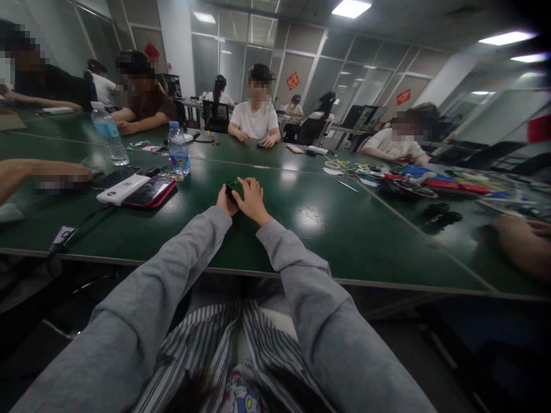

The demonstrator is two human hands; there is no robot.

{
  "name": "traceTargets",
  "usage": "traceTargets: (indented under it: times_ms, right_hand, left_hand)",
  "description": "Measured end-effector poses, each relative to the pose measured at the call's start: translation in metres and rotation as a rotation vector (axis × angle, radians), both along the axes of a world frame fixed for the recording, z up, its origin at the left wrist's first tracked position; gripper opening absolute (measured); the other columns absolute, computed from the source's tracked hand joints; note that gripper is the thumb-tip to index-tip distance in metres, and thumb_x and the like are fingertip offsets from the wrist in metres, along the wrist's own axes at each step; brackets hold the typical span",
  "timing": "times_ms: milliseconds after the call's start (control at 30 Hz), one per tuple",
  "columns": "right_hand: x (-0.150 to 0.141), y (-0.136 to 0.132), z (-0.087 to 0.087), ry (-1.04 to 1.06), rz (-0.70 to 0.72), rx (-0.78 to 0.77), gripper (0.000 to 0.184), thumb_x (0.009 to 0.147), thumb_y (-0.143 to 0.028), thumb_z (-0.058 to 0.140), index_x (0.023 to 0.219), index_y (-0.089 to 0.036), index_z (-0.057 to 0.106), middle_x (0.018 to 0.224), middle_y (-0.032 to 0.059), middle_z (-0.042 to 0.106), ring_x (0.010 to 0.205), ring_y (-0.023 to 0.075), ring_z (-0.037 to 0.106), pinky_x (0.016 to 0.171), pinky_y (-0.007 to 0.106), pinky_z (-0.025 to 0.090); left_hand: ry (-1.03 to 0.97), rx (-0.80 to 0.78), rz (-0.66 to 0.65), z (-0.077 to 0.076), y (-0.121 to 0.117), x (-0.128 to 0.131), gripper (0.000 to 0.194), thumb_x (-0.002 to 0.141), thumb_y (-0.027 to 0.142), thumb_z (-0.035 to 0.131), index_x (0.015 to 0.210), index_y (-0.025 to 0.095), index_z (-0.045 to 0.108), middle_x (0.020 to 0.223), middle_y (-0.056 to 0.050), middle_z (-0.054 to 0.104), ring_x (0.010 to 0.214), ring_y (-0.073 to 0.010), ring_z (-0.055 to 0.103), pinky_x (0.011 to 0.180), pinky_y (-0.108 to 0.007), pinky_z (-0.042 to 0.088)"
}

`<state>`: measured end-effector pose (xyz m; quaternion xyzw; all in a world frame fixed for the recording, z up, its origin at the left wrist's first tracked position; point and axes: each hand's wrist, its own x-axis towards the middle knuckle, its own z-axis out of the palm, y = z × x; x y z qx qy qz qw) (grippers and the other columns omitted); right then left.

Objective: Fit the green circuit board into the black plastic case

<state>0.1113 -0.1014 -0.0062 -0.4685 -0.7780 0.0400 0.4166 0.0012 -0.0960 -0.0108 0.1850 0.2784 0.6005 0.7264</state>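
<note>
Both my arms in grey sleeves reach out over the dark green table. My left hand and my right hand are closed together around a small green and black object that rests at table level. The right hand's fingers curl over its top and right side. The left hand grips it from the left, mostly hidden behind the object and the right hand. What the object is I cannot make out.
To the left lie a red-cased phone, a white power bank and two water bottles. A co-worker's arm rests at the left edge. Colourful tools and parts crowd the right side. Several people sit across the table.
</note>
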Motion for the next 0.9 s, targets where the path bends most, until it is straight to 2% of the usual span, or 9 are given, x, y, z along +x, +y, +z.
traceTargets:
  times_ms: [67,167,267,367,500,600,700,900]
  right_hand:
    - [0.000,0.002,0.001,0.093,-0.012,-0.003,0.050,0.099,-0.043,0.058,0.143,-0.021,0.058,0.140,0.0169,0.053,0.135,0.0345,0.049,0.115,0.056,0.039]
    - [0.005,0.011,0.004,0.364,-0.044,-0.066,0.036,0.101,-0.040,0.054,0.130,-0.020,0.063,0.133,0.0147,0.058,0.130,0.0275,0.054,0.117,0.048,0.039]
    - [0.011,0.020,0.003,0.709,-0.080,-0.215,0.020,0.101,-0.032,0.052,0.110,-0.022,0.066,0.117,0.0073,0.065,0.117,0.0193,0.060,0.114,0.038,0.043]
    - [0.014,0.026,-0.001,0.979,-0.118,-0.390,0.014,0.100,-0.030,0.051,0.097,-0.024,0.063,0.095,-0.0005,0.065,0.099,0.0151,0.063,0.105,0.033,0.048]
    - [0.013,0.029,-0.005,1.068,-0.124,-0.475,0.017,0.100,-0.026,0.050,0.088,-0.023,0.061,0.080,-0.0038,0.060,0.081,0.0131,0.061,0.092,0.028,0.051]
    - [0.012,0.030,-0.006,1.120,-0.112,-0.521,0.018,0.099,-0.026,0.051,0.086,-0.022,0.064,0.079,-0.0040,0.062,0.077,0.0124,0.061,0.088,0.025,0.051]
    - [0.013,0.033,-0.007,1.160,-0.093,-0.569,0.019,0.098,-0.028,0.054,0.086,-0.021,0.067,0.079,-0.0036,0.064,0.077,0.0122,0.062,0.086,0.024,0.052]
    - [0.014,0.039,-0.011,1.236,-0.088,-0.672,0.021,0.098,-0.028,0.055,0.084,-0.021,0.068,0.073,-0.0046,0.065,0.069,0.0117,0.061,0.080,0.024,0.055]
  left_hand:
    - [-0.012,-0.005,0.003,0.000,0.000,-0.001,0.049,0.106,0.053,0.037,0.132,0.020,0.063,0.111,-0.014,0.075,0.107,-0.0293,0.073,0.097,-0.045,0.059]
    - [-0.008,-0.043,-0.012,0.001,0.002,-0.002,0.055,0.106,0.057,0.035,0.131,0.018,0.064,0.108,-0.015,0.076,0.104,-0.0303,0.074,0.095,-0.045,0.059]
    - [0.013,-0.082,-0.020,0.004,0.003,-0.002,0.060,0.105,0.060,0.032,0.133,0.018,0.063,0.107,-0.016,0.076,0.103,-0.0319,0.074,0.094,-0.047,0.059]
    - [0.032,-0.088,-0.019,0.007,0.002,-0.002,0.061,0.105,0.060,0.032,0.135,0.017,0.063,0.106,-0.016,0.076,0.105,-0.0323,0.074,0.096,-0.048,0.057]
    - [0.029,-0.081,-0.025,0.009,-0.001,-0.003,0.060,0.105,0.059,0.032,0.134,0.016,0.063,0.105,-0.016,0.076,0.107,-0.0330,0.073,0.098,-0.049,0.055]
    - [0.019,-0.074,-0.039,0.011,-0.001,-0.003,0.058,0.106,0.059,0.033,0.131,0.017,0.064,0.104,-0.016,0.075,0.105,-0.0325,0.073,0.097,-0.048,0.055]
    - [0.039,-0.084,-0.035,0.013,0.000,-0.004,0.053,0.107,0.057,0.038,0.124,0.016,0.067,0.097,-0.014,0.074,0.096,-0.0285,0.073,0.095,-0.043,0.056]
    - [0.155,-0.083,-0.064,0.011,0.005,-0.004,0.015,0.100,0.019,0.060,0.108,0.013,0.071,0.079,-0.008,0.070,0.072,-0.0194,0.068,0.082,-0.032,0.056]
